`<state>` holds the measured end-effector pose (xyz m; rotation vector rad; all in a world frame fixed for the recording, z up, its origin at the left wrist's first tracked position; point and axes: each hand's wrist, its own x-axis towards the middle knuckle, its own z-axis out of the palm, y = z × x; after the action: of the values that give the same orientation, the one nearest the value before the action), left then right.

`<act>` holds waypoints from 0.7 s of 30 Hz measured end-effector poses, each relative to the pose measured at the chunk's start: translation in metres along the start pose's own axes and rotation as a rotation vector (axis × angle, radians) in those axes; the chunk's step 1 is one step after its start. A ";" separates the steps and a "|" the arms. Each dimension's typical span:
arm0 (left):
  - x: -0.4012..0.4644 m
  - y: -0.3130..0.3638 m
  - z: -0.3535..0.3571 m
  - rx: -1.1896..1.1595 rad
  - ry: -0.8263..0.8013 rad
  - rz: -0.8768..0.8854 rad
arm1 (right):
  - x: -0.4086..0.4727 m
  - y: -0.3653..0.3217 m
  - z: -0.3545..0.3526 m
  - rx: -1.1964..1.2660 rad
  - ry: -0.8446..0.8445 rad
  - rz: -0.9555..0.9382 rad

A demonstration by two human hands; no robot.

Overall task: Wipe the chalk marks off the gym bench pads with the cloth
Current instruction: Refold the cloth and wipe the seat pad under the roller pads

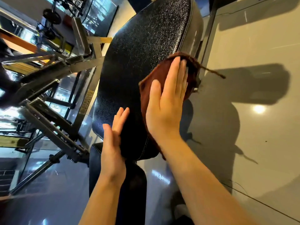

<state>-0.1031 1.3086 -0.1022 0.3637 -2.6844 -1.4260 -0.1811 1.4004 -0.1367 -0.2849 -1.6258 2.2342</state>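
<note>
A long black textured bench pad [142,51] runs from the middle of the view up to the top edge. A reddish-brown cloth [153,82] lies spread on its right side and hangs over the pad's right edge. My right hand [165,101] presses flat on the cloth with straight fingers. My left hand [113,140] rests flat with straight fingers against the pad's lower left edge. A second dark pad [100,161] sits below, partly hidden by my arms. Faint pale streaks show on the pad's right side wall [195,34].
The bench's grey steel frame [53,120] and other gym machines stand to the left, with weight plates [52,16] at the back. Glossy grey floor tiles [259,143] spread to the right, carrying shadows of the bench and my arms.
</note>
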 end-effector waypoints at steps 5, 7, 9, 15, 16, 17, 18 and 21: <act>0.001 -0.005 0.003 0.025 0.017 -0.082 | 0.048 -0.007 0.003 -0.035 0.033 0.081; 0.003 -0.006 0.003 -0.011 0.024 -0.091 | 0.006 -0.002 0.003 -0.028 0.047 0.028; 0.005 -0.003 0.001 -0.096 0.006 -0.098 | -0.050 0.002 0.005 -0.030 0.026 0.061; 0.000 0.010 -0.010 -0.263 -0.105 -0.115 | -0.093 -0.004 0.012 -0.048 -0.024 0.100; -0.001 0.010 -0.010 -0.246 -0.105 -0.098 | -0.081 -0.005 0.011 -0.021 -0.008 0.128; -0.002 0.010 -0.011 -0.224 -0.106 -0.081 | -0.065 -0.007 0.009 0.004 0.005 0.159; -0.002 0.009 -0.011 -0.201 -0.106 -0.068 | -0.046 -0.009 0.008 0.019 0.021 0.188; -0.003 0.005 -0.011 -0.161 -0.060 -0.095 | 0.020 -0.014 0.002 0.018 0.016 0.225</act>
<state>-0.0996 1.3033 -0.0916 0.4473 -2.6059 -1.6930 -0.1978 1.4108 -0.1222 -0.5029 -1.6353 2.4012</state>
